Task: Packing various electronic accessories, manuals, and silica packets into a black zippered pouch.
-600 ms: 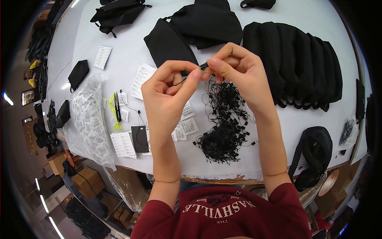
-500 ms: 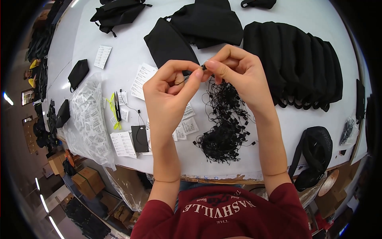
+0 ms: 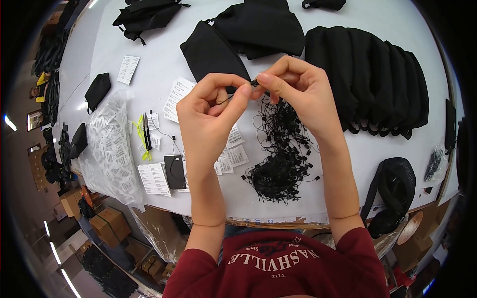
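Observation:
Fingertip to fingertip, my left hand (image 3: pixel 208 107) and my right hand (image 3: pixel 300 94) meet above the middle of the table. Both pinch a black hang-tag string (image 3: pixel 226 101), with its small dark plastic end at the fingertips; the fingers hide much of it. Below my right hand lies a tangled heap of black tag strings (image 3: pixel 276 174). A flat black fabric piece (image 3: pixel 211 52) lies just beyond my hands. White printed cards (image 3: pixel 177 97) and small white labels (image 3: pixel 233 158) lie partly hidden under my left forearm.
A row of black padded bags (image 3: pixel 367 74) fills the right back. At left are a clear plastic bag of white labels (image 3: pixel 112 149), thread snips (image 3: pixel 146 131) with a yellow-green tie, stacked white cards (image 3: pixel 154 180) and a black tag (image 3: pixel 174 172). A black mesh item (image 3: pixel 392 193) hangs near the right front edge.
My left hand has shifted very slightly to the left, and the fingertips have turned a little around the string's end. Both hands keep their pinch; the things on the table lie as before.

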Demonstrator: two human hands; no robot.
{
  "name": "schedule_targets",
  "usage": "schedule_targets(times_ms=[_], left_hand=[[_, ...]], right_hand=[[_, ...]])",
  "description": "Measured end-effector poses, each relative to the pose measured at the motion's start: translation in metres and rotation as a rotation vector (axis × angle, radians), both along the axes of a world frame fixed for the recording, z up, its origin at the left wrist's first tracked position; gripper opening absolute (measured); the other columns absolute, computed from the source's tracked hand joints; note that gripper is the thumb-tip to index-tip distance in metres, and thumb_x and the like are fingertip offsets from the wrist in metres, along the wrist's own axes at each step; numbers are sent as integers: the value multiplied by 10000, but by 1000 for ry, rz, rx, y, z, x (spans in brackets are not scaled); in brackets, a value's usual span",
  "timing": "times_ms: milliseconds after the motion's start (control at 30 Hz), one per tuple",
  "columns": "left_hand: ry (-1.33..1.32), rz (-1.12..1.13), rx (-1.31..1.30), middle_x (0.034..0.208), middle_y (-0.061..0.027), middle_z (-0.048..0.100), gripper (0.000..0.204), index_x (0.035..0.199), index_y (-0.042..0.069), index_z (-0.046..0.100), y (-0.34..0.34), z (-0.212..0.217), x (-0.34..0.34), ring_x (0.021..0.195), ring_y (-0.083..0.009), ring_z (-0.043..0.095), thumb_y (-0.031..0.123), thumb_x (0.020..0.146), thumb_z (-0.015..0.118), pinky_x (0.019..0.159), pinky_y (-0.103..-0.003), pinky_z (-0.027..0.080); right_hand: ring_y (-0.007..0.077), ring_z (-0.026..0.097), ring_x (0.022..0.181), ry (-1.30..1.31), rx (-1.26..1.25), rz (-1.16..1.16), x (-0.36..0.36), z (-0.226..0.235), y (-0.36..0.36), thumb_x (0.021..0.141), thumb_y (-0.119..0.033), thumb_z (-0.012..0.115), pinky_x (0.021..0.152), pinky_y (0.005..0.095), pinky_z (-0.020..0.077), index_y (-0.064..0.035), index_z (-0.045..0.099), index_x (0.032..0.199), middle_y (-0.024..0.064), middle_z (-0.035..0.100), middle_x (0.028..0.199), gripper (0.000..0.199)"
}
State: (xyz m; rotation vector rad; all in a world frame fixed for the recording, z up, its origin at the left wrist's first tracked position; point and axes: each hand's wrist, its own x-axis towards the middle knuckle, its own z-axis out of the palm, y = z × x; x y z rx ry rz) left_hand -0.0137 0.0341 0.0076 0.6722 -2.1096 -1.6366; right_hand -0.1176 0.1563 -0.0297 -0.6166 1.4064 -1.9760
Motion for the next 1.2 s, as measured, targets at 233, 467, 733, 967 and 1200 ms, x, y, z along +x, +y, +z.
schedule_targets(times_ms=[233, 467, 733, 967, 1200], left_hand=[[-19, 23, -4, 556, 108, 284, 66, 827, 3, 656, 0, -1, -2, 515, 13, 237, 42, 792, 697, 486, -186, 167], [-12, -11, -79, 543, 105, 271, 61, 800, 13, 642, 3, -3, 0, 509, 6, 232, 34, 786, 698, 475, -192, 174], [10, -111, -131, 529, 92, 284, 62, 790, 25, 648, 2, 2, 4, 498, 1, 240, 35, 763, 703, 473, -194, 181], [-8, -274, -83, 552, 71, 376, 68, 774, 34, 649, 6, 15, 8, 504, -20, 267, 37, 739, 708, 485, -196, 208], [113, -781, -153, 610, 5, 526, 112, 691, 56, 670, 14, 16, 3, 563, -115, 361, 82, 615, 748, 544, -260, 283]], right_hand=[[49, 600, 630, 56, 39, -72, 5, 5, -2, 853, -152, 675, 562, 185, 413, -26, 652, 785, 42, 680, 692, 145], [35, 582, 601, 234, 152, -93, 3, 5, 1, 832, -144, 685, 540, 159, 367, -31, 641, 751, 16, 656, 637, 146], [36, 540, 573, 85, 23, 106, -7, 5, 14, 844, -125, 685, 494, 173, 332, -20, 642, 760, -6, 610, 656, 141], [9, 380, 552, 147, 144, -32, -28, -14, 16, 920, -243, 579, 510, 160, 312, -43, 679, 992, -40, 550, 687, 235], [125, 587, 610, 157, 513, 133, -17, -28, 4, 848, -286, 644, 624, 271, 468, -19, 704, 971, 76, 645, 709, 300]])
